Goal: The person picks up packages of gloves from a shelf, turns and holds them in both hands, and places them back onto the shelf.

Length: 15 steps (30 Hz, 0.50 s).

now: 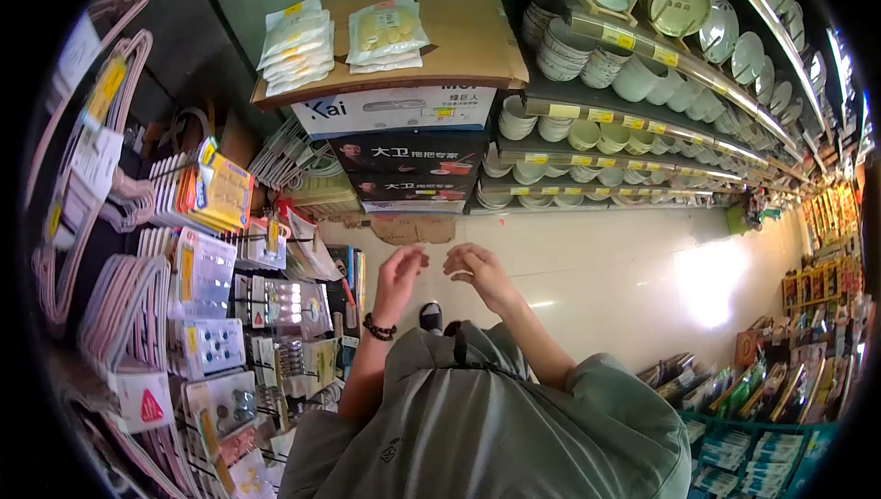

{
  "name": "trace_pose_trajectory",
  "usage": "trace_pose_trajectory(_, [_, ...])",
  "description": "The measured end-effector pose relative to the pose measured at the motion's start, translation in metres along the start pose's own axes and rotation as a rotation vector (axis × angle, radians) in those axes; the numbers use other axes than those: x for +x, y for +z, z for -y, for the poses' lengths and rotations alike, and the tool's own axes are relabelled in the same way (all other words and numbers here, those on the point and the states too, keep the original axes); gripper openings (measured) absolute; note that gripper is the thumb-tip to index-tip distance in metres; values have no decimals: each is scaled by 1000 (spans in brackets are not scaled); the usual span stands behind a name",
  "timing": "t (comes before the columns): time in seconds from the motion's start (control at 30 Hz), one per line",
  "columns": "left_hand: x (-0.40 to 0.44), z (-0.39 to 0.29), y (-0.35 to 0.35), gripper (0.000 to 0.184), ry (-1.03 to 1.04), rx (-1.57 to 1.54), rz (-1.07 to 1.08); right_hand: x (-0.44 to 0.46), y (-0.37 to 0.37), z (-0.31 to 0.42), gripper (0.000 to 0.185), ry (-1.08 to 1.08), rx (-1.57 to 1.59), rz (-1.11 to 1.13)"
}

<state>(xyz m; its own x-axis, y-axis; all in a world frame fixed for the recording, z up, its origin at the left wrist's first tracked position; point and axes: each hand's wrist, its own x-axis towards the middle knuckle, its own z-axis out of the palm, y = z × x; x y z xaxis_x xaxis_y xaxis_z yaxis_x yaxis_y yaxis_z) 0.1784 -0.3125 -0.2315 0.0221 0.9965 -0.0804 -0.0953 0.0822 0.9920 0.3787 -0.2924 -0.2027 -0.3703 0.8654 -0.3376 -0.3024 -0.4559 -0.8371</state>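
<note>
My left hand (401, 277) is raised over the floor in front of my body, fingers loosely curved and apart, with a dark bead bracelet on the wrist. Close to its right, my right hand (479, 274) has its fingers bent and spread toward the left one. A gap separates the two hands, and nothing shows in either. Beyond them stand stacked boxes (408, 155). On the cardboard top (468, 40) lie two piles of white packets, a left pile (295, 45) and a right pile (385, 31).
Shelves of bowls (610, 138) and plates (679, 5) run along the right. Hangers (128, 316) and hanging packaged goods (204, 270) crowd the left side. Packaged items in a green rack (752, 449) stand at the lower right. Pale tiled floor (587, 270) lies below.
</note>
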Motion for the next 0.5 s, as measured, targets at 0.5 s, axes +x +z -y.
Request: trace_pose_trajectory(0.5, [276, -146, 1, 33, 135, -300, -199, 198, -13, 129, 24, 24, 102, 266])
